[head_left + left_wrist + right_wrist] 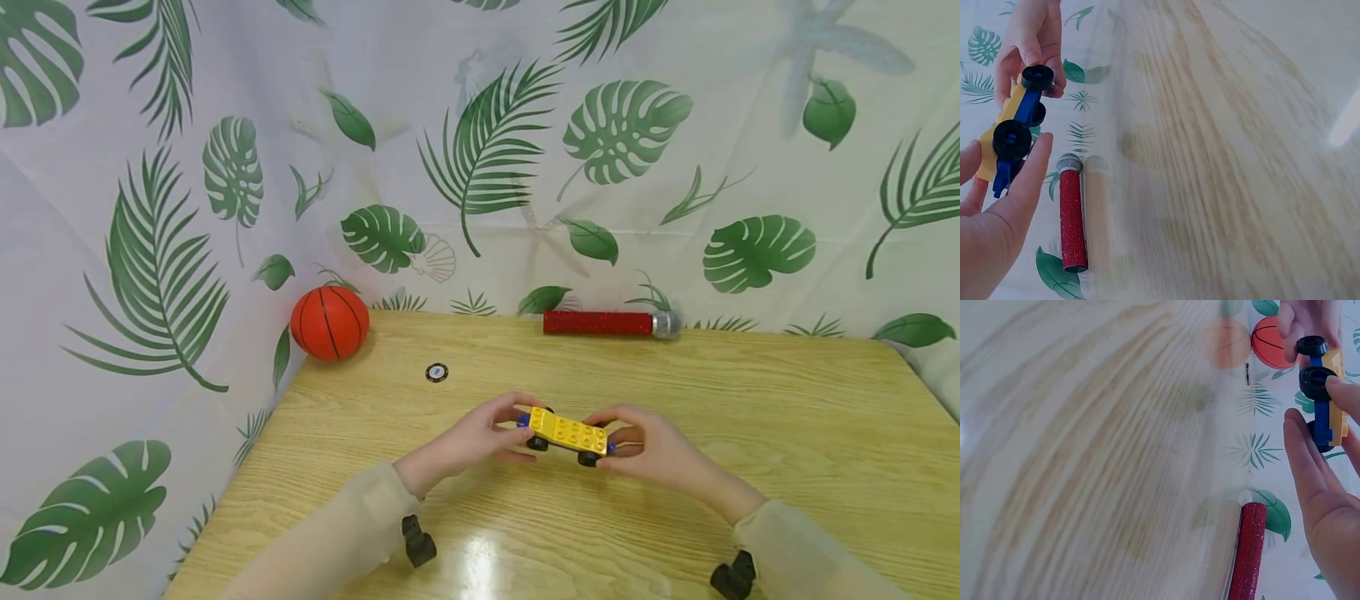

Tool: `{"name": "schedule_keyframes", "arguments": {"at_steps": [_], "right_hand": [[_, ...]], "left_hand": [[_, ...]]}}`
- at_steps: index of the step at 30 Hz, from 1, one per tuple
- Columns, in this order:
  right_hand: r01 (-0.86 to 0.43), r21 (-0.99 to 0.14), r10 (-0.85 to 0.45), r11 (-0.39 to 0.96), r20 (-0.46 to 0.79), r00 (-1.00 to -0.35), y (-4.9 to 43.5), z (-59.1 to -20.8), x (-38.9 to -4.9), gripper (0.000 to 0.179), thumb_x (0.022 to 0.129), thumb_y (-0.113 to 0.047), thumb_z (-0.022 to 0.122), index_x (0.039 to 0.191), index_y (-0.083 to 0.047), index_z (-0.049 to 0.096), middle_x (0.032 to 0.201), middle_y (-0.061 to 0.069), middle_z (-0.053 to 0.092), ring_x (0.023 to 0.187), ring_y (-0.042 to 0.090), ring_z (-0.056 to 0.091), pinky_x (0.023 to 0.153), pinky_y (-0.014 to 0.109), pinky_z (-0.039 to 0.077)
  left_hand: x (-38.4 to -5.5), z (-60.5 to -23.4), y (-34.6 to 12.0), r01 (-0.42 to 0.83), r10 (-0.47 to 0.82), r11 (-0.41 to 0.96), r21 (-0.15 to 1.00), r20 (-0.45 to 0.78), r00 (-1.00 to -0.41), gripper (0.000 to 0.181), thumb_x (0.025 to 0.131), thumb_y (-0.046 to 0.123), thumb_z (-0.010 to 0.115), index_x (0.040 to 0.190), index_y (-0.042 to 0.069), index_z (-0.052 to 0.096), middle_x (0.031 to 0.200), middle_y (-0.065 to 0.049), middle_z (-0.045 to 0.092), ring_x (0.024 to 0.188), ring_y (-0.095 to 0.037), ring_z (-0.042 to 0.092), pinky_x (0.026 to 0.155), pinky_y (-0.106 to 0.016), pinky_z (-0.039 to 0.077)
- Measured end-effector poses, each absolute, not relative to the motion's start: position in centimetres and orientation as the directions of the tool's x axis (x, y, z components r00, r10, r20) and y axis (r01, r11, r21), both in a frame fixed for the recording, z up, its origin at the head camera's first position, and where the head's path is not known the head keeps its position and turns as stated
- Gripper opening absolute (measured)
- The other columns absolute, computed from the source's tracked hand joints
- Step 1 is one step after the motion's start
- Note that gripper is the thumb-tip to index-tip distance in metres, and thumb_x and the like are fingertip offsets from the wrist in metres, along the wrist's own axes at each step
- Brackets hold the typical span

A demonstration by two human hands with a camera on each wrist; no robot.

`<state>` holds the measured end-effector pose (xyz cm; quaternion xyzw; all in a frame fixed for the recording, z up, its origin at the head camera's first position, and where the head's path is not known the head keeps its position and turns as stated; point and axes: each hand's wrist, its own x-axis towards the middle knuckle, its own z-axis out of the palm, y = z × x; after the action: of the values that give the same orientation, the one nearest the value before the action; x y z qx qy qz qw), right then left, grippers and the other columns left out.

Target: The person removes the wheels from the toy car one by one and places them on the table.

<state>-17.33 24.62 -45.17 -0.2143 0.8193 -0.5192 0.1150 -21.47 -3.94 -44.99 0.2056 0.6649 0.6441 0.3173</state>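
Observation:
A toy car (pixel 572 432) with a yellow studded brick body, a blue base and black wheels is held up over the table between both hands. At its left end, my left hand (pixel 477 435) grips it with thumb and fingers. The right hand (pixel 660 446) pinches the opposite end. In the left wrist view the blue chassis (pixel 1027 107) and the black wheels (pixel 1012 139) face the camera. From the right wrist, the right thumb (pixel 1342 397) lies against the car's side near a wheel, with straighter fingers (pixel 1304 447) along its underside.
An orange-red toy basketball (pixel 330 323) sits at the table's back left corner. Right of it lies a small round black-and-white chip (pixel 437 372). Along the back edge rests a red glittery microphone (pixel 597 323), close to the leaf-patterned curtain (pixel 645 200). The wooden table (pixel 780 417) spreads beneath.

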Motion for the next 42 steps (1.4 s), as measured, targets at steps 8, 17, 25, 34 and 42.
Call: {"name": "schedule_keyframes", "arguments": {"at_steps": [8,17,25,34,42], "right_hand": [[-0.163,-0.958,-0.454,0.237,0.039,-0.890,23.9,-45.1,-17.3,0.056,0.085,-0.007,0.077,0.132,0.007,0.051,0.132,0.031,0.050,0.091,0.010,0.069,0.078,0.031,0.061],[-0.183,-0.965,-0.446,0.190,0.081,-0.891,23.5,-44.7,-17.2,0.052,0.086,-0.005,0.075,0.130,0.008,0.050,0.125,0.013,0.057,0.095,0.010,0.070,0.079,0.029,0.060],[-0.145,-0.963,-0.442,0.228,0.030,-0.896,23.3,-44.2,-17.2,0.047,0.091,-0.009,0.071,0.130,0.007,0.051,0.131,0.031,0.051,0.096,0.010,0.069,0.082,0.025,0.058],[-0.144,-0.954,-0.449,0.263,0.011,-0.893,22.8,-43.8,-17.0,0.042,0.093,-0.013,0.069,0.128,0.005,0.055,0.131,0.031,0.052,0.095,0.012,0.070,0.083,0.034,0.060],[-0.123,-0.955,-0.405,0.270,0.003,-0.914,22.5,-43.8,-17.0,0.041,0.092,-0.011,0.070,0.127,0.004,0.056,0.129,0.028,0.054,0.093,0.012,0.069,0.082,0.035,0.060]], "left_hand": [[-21.4,-44.6,-3.6,-0.284,0.721,-0.077,0.956,-0.144,-0.678,0.046,0.105,0.008,0.045,0.150,0.010,0.035,0.138,-0.022,0.047,0.121,-0.035,0.060,0.094,-0.044,0.055],[-21.5,-44.0,-3.4,-0.367,0.701,-0.162,0.916,-0.155,-0.696,0.049,0.105,0.007,0.046,0.152,0.016,0.035,0.141,-0.022,0.043,0.132,-0.047,0.048,0.097,-0.045,0.053],[-21.7,-43.8,-3.3,-0.347,0.664,-0.186,0.919,-0.143,-0.734,0.048,0.106,0.010,0.045,0.152,0.015,0.036,0.140,-0.018,0.046,0.117,-0.027,0.060,0.097,-0.043,0.053],[-21.8,-43.8,-3.1,-0.324,0.665,-0.169,0.931,-0.135,-0.735,0.044,0.108,0.018,0.040,0.152,0.022,0.037,0.148,-0.016,0.041,0.122,-0.031,0.057,0.097,-0.050,0.052],[-21.6,-43.4,-2.8,-0.334,0.684,-0.139,0.932,-0.154,-0.713,0.047,0.108,0.019,0.038,0.152,0.036,0.036,0.154,-0.014,0.033,0.127,-0.038,0.054,0.102,-0.054,0.048]]}}
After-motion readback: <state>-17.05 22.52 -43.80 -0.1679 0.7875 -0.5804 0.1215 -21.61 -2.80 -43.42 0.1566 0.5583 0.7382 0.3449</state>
